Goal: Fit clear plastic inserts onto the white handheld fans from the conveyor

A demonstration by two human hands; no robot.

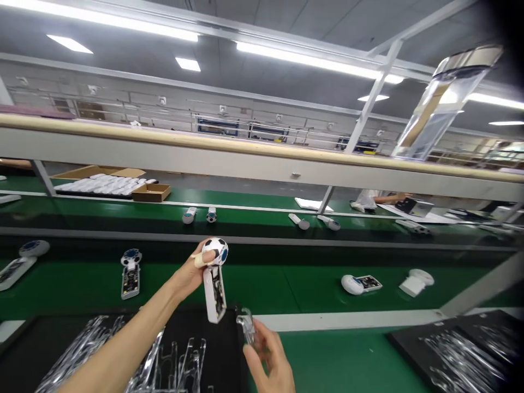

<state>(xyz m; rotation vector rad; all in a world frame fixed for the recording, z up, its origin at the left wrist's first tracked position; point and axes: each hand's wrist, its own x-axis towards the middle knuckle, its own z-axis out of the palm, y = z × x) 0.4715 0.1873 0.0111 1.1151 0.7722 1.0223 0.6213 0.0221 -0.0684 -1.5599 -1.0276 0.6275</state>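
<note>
My left hand (189, 274) is closed round a white hand-held device (214, 284) with a football-patterned round head and an open handle showing a circuit board. It holds the device upright above the green belt (286, 289). My right hand (268, 352) is lower and to the right, pinching a small clear plastic part (245, 326) between thumb and fingers. The clear part sits just below and right of the device's handle end, not touching it.
A black tray (24, 344) of several clear plastic parts lies under my left forearm; another black tray (470, 344) is at the right. More opened devices (130, 273) (360, 284) lie on the belt. Another person's arm (388, 197) rests at the far bench. A cardboard box (151, 191) stands far left.
</note>
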